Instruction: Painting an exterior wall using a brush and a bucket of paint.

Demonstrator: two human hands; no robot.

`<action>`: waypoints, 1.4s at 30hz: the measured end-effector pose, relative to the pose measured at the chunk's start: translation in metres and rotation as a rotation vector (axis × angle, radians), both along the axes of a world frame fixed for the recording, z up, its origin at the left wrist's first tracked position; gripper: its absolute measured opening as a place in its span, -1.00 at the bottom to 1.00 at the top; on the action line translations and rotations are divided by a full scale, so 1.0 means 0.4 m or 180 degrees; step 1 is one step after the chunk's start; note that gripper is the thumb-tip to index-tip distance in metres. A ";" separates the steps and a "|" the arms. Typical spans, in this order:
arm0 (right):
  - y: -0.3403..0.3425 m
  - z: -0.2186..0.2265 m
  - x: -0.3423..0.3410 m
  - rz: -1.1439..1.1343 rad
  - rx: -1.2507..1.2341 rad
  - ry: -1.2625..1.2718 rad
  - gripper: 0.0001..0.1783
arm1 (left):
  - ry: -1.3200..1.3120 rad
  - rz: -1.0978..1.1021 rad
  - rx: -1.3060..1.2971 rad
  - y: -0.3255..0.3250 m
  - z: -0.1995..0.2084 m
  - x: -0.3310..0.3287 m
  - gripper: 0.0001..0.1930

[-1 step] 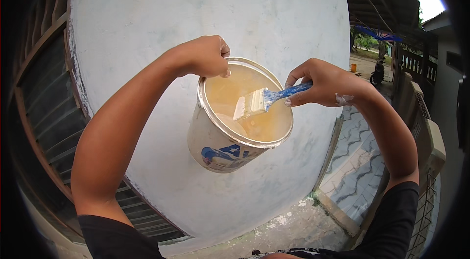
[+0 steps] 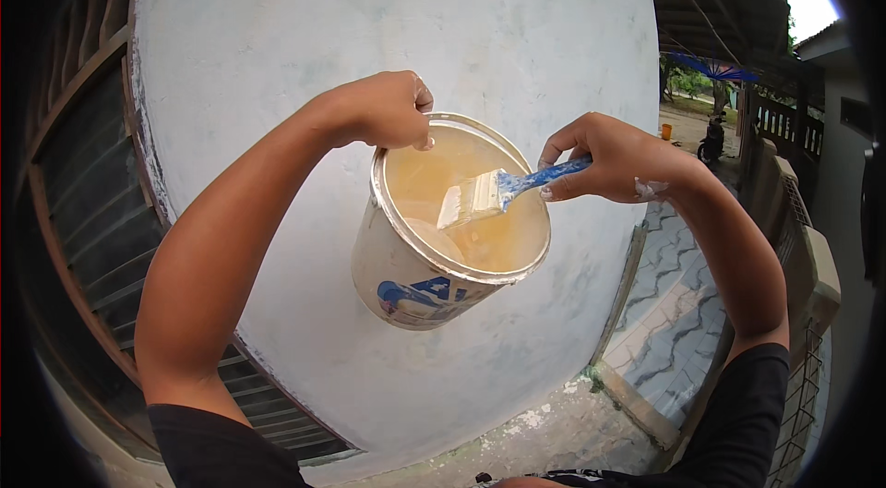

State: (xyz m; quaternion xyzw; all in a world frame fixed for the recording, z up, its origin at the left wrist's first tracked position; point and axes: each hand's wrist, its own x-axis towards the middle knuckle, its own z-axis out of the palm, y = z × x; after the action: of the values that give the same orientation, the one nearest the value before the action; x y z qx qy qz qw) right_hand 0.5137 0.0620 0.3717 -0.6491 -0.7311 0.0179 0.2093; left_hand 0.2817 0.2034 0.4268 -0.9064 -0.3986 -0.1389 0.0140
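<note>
left of centre, the left hand (image 2: 383, 109) is clenched on the rim of a white paint bucket (image 2: 420, 276), which hangs tilted at mid-frame before a pale wall (image 2: 369, 8). right of centre, the right hand (image 2: 614, 156) pinches a blue-handled brush (image 2: 498, 192), bristles inside the bucket

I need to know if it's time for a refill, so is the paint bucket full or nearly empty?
Nearly empty. The bucket is tilted and its yellowish inner walls show bare almost to the bottom; the brush reaches deep inside.
</note>
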 end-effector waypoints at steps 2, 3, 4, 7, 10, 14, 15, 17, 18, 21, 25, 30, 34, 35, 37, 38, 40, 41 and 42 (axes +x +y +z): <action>0.018 0.011 0.008 0.0046 0.0077 0.0034 -0.65 | -0.0011 -0.0010 -0.0059 0.019 0.014 -0.023 -0.78; 0.022 0.014 0.011 0.0180 0.0183 0.0085 -0.67 | 0.0002 -0.0016 -0.0182 0.025 0.020 -0.033 -0.79; 0.025 0.018 0.016 0.0317 0.0287 0.0136 -0.68 | 0.0013 -0.0047 -0.0123 0.028 0.026 -0.040 -0.79; 0.044 0.034 0.040 0.0322 0.0264 0.0204 -0.67 | -0.0173 0.0011 -0.0485 0.047 0.033 -0.057 -0.84; 0.055 0.053 0.027 0.0323 0.0160 0.0214 -0.65 | -0.0357 -0.0107 -0.0730 0.094 0.043 -0.082 -0.83; 0.106 0.045 0.058 0.0575 0.0024 0.0527 -0.66 | -0.0485 -0.0194 -0.0629 0.111 0.066 -0.074 -0.85; 0.124 0.040 0.067 0.0770 0.0092 0.0619 -0.67 | -0.0456 -0.0227 -0.0633 0.118 0.075 -0.069 -0.85; 0.170 0.040 0.089 0.1082 0.0290 0.0632 -0.66 | -0.0418 -0.0240 -0.0563 0.133 0.100 -0.063 -0.85; 0.187 0.045 0.095 0.1112 0.0359 0.0627 -0.66 | -0.0452 -0.0247 -0.0663 0.142 0.116 -0.062 -0.84; 0.221 0.072 0.110 0.0880 0.0733 0.0709 -0.63 | -0.0616 -0.0239 -0.0745 0.162 0.164 -0.057 -0.78; 0.269 0.139 0.142 0.0847 0.1281 0.1600 -0.64 | -0.0832 -0.0149 -0.0882 0.152 0.237 -0.038 -0.74; 0.373 0.260 0.143 0.1037 0.1960 0.2090 -0.71 | -0.1076 0.0052 -0.0732 0.100 0.274 0.018 -0.83; 0.492 0.374 0.115 0.1283 0.2839 0.1723 -0.68 | -0.0859 0.0282 -0.0543 0.101 0.305 0.035 -0.78; 0.536 0.411 0.114 0.1076 0.3309 0.1361 -0.65 | -0.0777 0.0341 -0.0570 0.102 0.310 0.045 -0.72; 0.599 0.449 0.095 0.0765 0.4042 0.0723 -0.62 | -0.0748 0.0454 -0.0493 0.106 0.314 0.053 -0.71; 0.625 0.458 0.088 0.0815 0.4050 0.0735 -0.62 | -0.0709 0.0523 -0.0437 0.104 0.317 0.054 -0.70; 0.671 0.462 0.084 0.0346 0.4050 0.0401 -0.53 | -0.0734 0.0667 -0.0386 0.078 0.321 0.053 -0.69; 0.699 0.441 0.087 0.0268 0.4088 0.0398 -0.54 | -0.0740 0.0768 -0.0372 0.068 0.319 0.053 -0.68; 0.691 0.409 0.085 0.0318 0.4053 0.0391 -0.54 | -0.0773 0.0804 -0.0403 0.056 0.309 0.051 -0.68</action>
State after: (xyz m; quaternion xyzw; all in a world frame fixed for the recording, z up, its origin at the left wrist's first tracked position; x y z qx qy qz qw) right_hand 0.5479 0.3383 0.5354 -0.3605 -0.6147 -0.3730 0.5942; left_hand 0.3022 0.2259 0.5503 -0.8248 -0.5160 -0.2191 -0.0741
